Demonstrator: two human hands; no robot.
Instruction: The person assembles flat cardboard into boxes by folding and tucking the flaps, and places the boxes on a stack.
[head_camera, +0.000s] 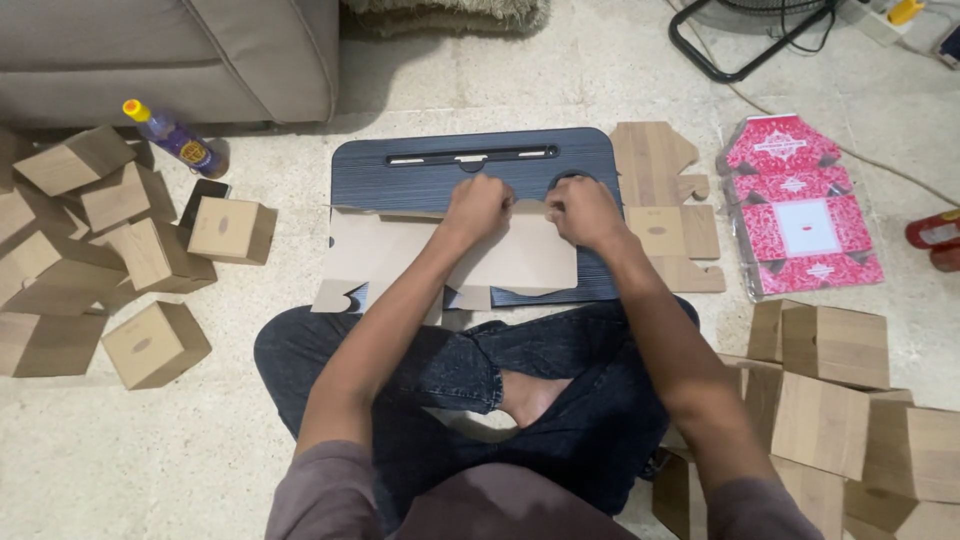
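A lap desk (420, 175) lies on the floor (500, 100) before the seated person's legs (450, 375). A flat cardboard sheet (525, 260) lies on its near half, with the left hand (478, 205) and right hand (585, 212) on the sheet's far edge. Folded boxes (100, 250) lie to the left, a bottle (175, 138) and sofa (170, 55) beyond them. Flat blanks (665, 200) lie just right of the desk, patterned sheets (800, 210) further right, and more boxes (835, 400) near right.

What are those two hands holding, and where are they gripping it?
Both the left hand and right hand grip a flat cardboard box blank along its far top edge, over a dark lap desk.
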